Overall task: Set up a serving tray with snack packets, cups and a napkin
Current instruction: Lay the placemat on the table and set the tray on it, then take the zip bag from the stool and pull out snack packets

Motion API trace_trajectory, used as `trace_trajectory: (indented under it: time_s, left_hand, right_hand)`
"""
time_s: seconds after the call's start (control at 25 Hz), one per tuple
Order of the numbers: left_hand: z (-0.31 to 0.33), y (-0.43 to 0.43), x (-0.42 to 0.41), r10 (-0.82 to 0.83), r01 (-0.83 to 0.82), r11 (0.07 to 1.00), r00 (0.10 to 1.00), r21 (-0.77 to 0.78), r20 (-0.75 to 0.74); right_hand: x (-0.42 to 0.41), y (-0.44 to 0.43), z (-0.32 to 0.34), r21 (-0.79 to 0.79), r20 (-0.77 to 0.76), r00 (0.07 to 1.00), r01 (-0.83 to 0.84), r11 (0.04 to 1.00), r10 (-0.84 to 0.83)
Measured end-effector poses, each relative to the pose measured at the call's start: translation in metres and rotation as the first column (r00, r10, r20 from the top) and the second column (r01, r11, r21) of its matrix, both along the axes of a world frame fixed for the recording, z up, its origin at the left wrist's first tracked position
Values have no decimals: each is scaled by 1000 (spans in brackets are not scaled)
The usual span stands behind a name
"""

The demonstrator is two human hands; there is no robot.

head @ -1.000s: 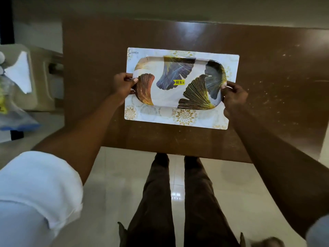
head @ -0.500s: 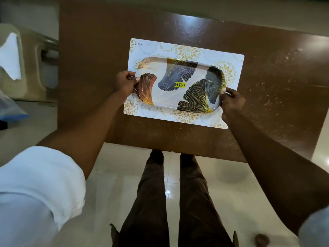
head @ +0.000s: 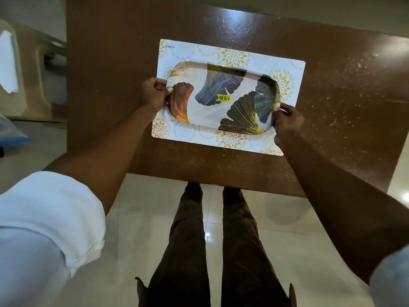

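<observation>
White paper (head: 8, 65) at left edge blurred and cut off, blue-edged bag (head: 11, 134) cropped, tray's price sticker (head: 223, 98) partly legible.

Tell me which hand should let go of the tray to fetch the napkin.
Left, probably. Both hands grip the tray ends: left hand, right hand. A white napkin-like sheet lies off the table's left side, nearer the left hand.

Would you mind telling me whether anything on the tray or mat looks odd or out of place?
A yellow price sticker is still stuck in the middle of the tray, which both hands hold at its ends. The placemat lies skewed to the table edge.
</observation>
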State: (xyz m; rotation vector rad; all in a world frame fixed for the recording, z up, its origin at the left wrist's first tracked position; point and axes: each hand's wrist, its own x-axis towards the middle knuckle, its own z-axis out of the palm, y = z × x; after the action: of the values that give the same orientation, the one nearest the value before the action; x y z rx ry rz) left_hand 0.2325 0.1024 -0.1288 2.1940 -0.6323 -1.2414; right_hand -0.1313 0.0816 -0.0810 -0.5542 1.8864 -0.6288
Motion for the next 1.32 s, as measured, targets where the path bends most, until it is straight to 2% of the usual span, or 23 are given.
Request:
trace_trajectory:
  time_s: [0.2,0.6,0.84,0.92,1.08,1.24,1.32]
  left_hand:
    - [2,0,2,-3,3,1000,1000,9,-16]
    - [-1,-2,5,-17,18,1000,999,25,-45]
    - [15,-2,7,-30,30,999,1000,32,-6]
    - [44,-6,19,-29,28,999,999,18,20]
    - [130,-3,32,17,-13,998,997,-62,70]
    - [246,9,12,7,2,990,998,-138,67]
    - [309,6,1,13,0,979,998,-204,64]
  right_hand:
    - [-3,0,-2,-11,-17,999,-48,999,48]
    - [-16,-1,-22,-10,5,999,-43,999,43]
    - [-22,0,-11,-26,-12,999,-47,999,47]
    - [-31,-3,17,-33,-68,995,-80,996,78]
    - [-44,-13,94,-165,-158,978,-159,973,133]
    - [-31,-31,206,-244,-256,908,-392,887,330]
    - [-13,-46,261,-282,-277,888,-439,853,366]
